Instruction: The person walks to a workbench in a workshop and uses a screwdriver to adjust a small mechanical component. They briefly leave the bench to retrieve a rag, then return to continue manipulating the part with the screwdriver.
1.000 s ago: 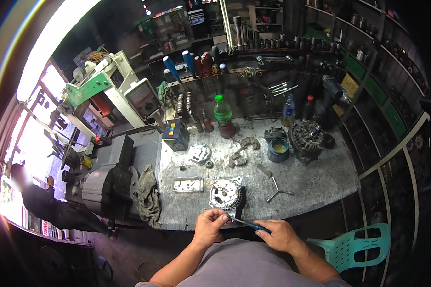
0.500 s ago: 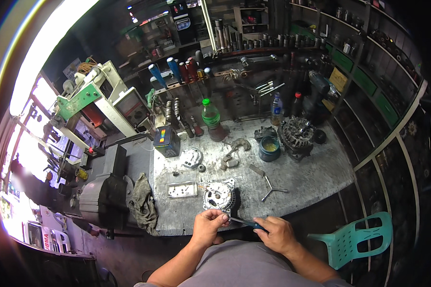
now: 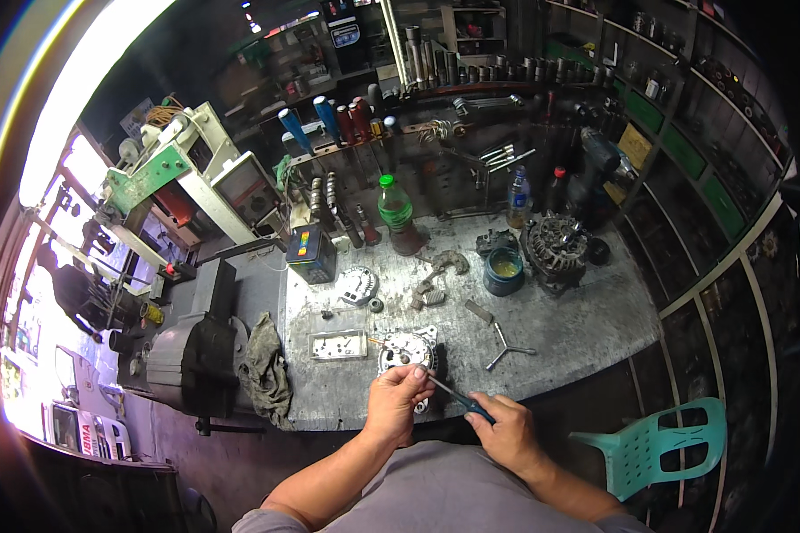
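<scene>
Head view, left hand [image 3: 398, 401] pinching ribbed metal alternator housing [image 3: 406, 352], right hand [image 3: 507, 431] gripping slim blue-handled screwdriver [image 3: 458, 401].

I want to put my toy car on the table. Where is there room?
Bare bench top lies right of the Y-shaped wrench, below the alternator. It is crowded around the blue cup, green bottle and both hands.

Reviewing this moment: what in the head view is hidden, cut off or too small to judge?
- Screwdriver tip: hidden behind the left hand, so its contact with the alternator housing is unclear.
- Right hand: covers the handle's end.
- Small parts in the flat tray: too small to identify.
- Shelves at the right rim: dark and bent by the fisheye.
</scene>
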Motion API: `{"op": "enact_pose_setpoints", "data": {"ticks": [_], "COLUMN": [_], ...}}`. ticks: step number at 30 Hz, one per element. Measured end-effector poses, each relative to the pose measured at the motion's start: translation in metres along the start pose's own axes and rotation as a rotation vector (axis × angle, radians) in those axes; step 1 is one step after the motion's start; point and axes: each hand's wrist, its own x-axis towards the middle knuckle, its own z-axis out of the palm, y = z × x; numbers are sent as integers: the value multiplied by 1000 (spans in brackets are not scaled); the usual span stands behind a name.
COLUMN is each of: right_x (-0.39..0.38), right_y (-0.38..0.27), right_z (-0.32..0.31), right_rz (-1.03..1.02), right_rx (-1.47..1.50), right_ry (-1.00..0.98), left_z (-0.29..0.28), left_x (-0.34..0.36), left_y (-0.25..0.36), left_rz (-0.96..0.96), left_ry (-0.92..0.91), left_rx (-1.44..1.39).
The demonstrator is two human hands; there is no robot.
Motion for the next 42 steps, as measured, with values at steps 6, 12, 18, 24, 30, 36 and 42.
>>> {"op": "enact_pose_setpoints", "data": {"ticks": [6,12,18,24,30,36,42], "right_x": [17,26,30,41,39,28,21], "right_y": [-11,-13,-11,-12,12,45,59], "right_z": [-10,-9,-8,-11,-4,-8,-6], "right_rz": [25,-5,392,259,93,25,48], "right_rx": [16,25,327,262,321,131,13], "right_ry": [-51,-62,-371,-261,-137,-25,-66], "left_z": [6,0,4,8,9,-2,-24], "left_x": [6,11,12,25,19,26,51], "left_y": [13,23,17,30,29,17,28], "left_rz": [-4,37,52,99,89,641,557], "left_ry": [-6,-31,-39,-145,-66,180,-117], "left_rx": [-37,-19,-52,-69,86,1469,1576]}}
